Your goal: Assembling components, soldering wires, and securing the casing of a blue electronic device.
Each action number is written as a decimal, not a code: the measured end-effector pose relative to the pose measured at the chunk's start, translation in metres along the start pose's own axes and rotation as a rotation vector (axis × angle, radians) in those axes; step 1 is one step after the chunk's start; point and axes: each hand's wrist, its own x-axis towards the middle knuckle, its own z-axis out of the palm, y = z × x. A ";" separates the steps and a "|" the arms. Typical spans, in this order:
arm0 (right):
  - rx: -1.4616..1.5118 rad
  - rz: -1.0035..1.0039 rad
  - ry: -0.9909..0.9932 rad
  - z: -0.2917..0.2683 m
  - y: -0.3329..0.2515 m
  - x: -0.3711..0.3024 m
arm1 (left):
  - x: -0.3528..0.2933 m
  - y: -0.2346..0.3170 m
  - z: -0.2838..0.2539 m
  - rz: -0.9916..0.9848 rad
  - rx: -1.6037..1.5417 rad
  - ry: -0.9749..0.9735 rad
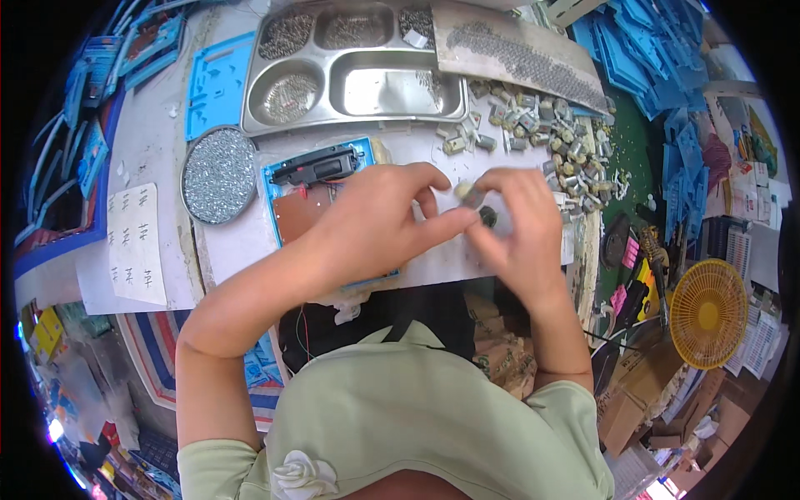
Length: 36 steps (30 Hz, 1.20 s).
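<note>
My right hand (523,225) is closed on a small metal motor (472,197) with a pale yellowish end, held between thumb and fingers. My left hand (398,207) comes in from the left with curled fingers. Its thumb reaches the right fingertips, and motion blur hides anything small in its grasp. Under the right fingers a dark green round piece (487,217) shows in part. Beside my left hand lies a blue plastic housing (363,153), partly covered by the forearm, with a black mechanism (315,168) and a brown board (297,218) in it.
A pile of small motors (575,150) spreads at the right. Behind stand a steel compartment tray (392,86) of small parts and a board (525,58) covered with tiny pieces. A round dish of screws (218,175) sits left. A yellow fan (708,312) stands far right.
</note>
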 end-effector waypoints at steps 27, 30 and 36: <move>1.267 0.583 -0.014 -0.034 0.046 -0.072 | 0.218 -0.035 0.026 0.311 0.710 0.198; 1.216 0.600 0.004 -0.035 0.050 -0.074 | 0.220 -0.038 0.023 0.359 0.752 0.232; 0.748 0.554 -0.112 -0.027 0.062 -0.072 | 0.203 -0.031 0.021 0.681 0.675 0.322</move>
